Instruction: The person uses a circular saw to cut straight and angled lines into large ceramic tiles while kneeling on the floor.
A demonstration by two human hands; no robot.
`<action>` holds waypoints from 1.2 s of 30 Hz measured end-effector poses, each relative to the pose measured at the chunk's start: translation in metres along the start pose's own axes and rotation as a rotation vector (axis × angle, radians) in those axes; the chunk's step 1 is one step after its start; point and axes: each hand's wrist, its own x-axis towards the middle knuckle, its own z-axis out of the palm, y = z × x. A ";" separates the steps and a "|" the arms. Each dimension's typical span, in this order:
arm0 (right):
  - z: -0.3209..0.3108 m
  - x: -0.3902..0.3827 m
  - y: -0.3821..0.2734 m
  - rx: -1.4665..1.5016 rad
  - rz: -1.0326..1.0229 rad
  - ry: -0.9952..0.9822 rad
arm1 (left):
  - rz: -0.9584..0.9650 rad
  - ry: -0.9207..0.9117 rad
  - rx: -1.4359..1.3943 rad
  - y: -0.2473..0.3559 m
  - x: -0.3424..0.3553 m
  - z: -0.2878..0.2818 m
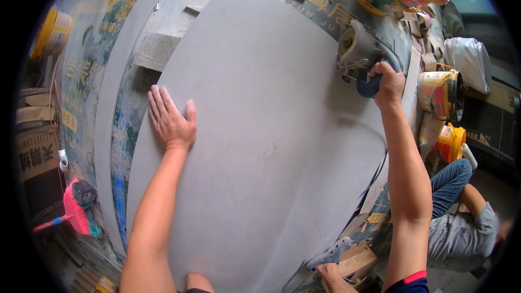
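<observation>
Grey flat stone slab point(260, 146) is pressed down by the flat, open left hand point(172, 122) so it lies steady on the surface, while the dusty cutting tool point(359, 54) at its far edge is clamped in the right hand's point(388, 84) grip.

A single head-worn fisheye view looks steeply down, close over a large grey slab point(255, 146) filling the centre, forearms entering from six o'clock and edges bending near the rim.
</observation>
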 end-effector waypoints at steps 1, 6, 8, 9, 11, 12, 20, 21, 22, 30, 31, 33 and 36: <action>0.001 -0.001 -0.001 0.003 0.001 0.000 | 0.001 0.004 -0.003 0.000 0.000 0.000; -0.008 0.002 0.003 -0.017 -0.004 -0.046 | -0.004 0.004 -0.011 0.002 0.000 0.000; -0.006 0.000 0.003 -0.013 -0.011 -0.041 | -0.009 -0.001 -0.004 0.002 0.000 0.001; -0.004 -0.001 0.002 -0.014 -0.010 -0.031 | -0.008 0.006 -0.002 0.001 0.000 0.000; -0.001 -0.005 0.001 -0.013 -0.005 -0.022 | -0.005 0.018 0.001 0.001 -0.001 0.000; -0.001 -0.006 0.001 -0.012 -0.005 -0.021 | -0.002 0.021 0.000 0.001 0.000 0.000; -0.010 -0.002 0.005 -0.040 0.023 -0.075 | 0.004 0.047 -0.015 0.000 -0.001 0.002; -0.011 -0.002 0.005 -0.036 0.024 -0.074 | 0.005 0.049 -0.012 0.001 0.000 0.002; -0.011 -0.002 0.005 -0.031 0.025 -0.072 | 0.006 0.051 -0.009 0.001 0.000 0.001; -0.007 -0.006 0.004 0.002 0.024 -0.038 | 0.010 0.052 -0.006 0.000 0.000 0.002; -0.008 -0.006 0.004 0.003 0.022 -0.035 | 0.008 0.045 -0.005 -0.001 0.000 0.003; -0.008 -0.005 0.004 -0.004 0.023 -0.043 | 0.005 0.036 -0.003 -0.002 0.000 0.003; -0.009 -0.006 0.003 -0.022 0.033 -0.064 | 0.000 0.031 -0.007 -0.001 0.000 0.001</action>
